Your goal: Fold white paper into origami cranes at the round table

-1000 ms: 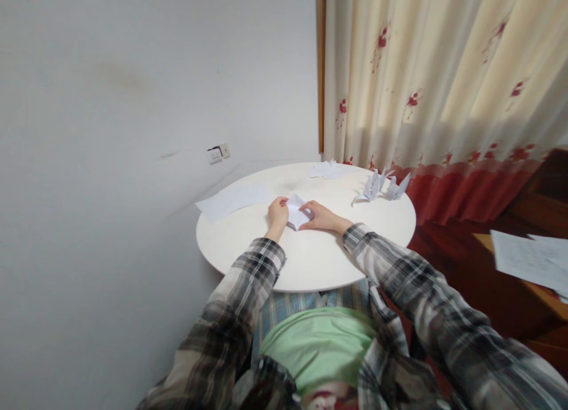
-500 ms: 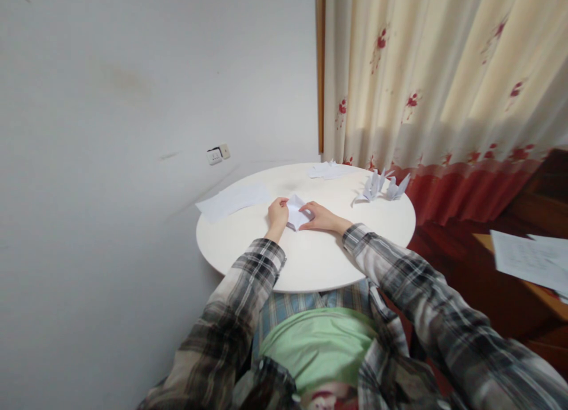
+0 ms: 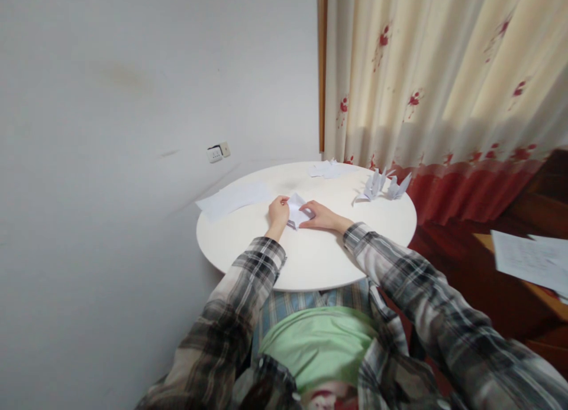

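Between my two hands is a small piece of folded white paper (image 3: 295, 209), resting on the round white table (image 3: 306, 262). My left hand (image 3: 278, 211) is closed on its left edge, the fingers curled and partly hidden. My right hand (image 3: 323, 216) grips the right side, thumb toward me and index finger on the far side. The paper has several creases and a slightly raised, pointed shape. Its underside and exact folds are too small to make out.
Folded paper cranes (image 3: 375, 185) stand at the table's right. Flat white sheets (image 3: 233, 199) lie at the left, and more paper pieces (image 3: 326, 169) at the far edge. A wall (image 3: 133, 220) borders the left, a curtain (image 3: 444, 102) the far right. Printed papers (image 3: 523, 259) lie on wooden furniture.
Both hands stay in nearly the same place on the paper. The paper's near edge looks slightly more folded in; otherwise only a small shift of the view shows.
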The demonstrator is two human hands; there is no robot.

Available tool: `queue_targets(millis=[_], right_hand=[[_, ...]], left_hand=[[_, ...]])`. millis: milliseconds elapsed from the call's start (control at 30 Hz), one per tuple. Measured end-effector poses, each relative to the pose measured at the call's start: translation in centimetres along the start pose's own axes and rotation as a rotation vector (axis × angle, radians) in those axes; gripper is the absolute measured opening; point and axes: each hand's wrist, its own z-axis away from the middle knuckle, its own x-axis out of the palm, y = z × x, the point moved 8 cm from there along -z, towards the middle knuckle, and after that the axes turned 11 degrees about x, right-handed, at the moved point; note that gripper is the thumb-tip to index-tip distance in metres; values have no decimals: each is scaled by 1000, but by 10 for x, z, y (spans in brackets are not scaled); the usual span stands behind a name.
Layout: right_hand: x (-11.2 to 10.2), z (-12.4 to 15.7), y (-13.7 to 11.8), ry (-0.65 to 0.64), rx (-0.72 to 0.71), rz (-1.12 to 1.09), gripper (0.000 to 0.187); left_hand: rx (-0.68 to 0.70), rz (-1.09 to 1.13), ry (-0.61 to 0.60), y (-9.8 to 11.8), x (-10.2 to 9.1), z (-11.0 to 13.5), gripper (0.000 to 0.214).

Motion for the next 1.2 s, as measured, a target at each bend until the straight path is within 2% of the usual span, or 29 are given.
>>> queue_targets(millis=[767, 1200], right_hand=[[0, 0, 0, 5, -9, -8, 59], [1, -1, 1, 9, -9, 15, 58]], left_hand=[[8, 14, 15, 4, -3, 2, 29], [8, 24, 12, -2, 1, -1, 29]])
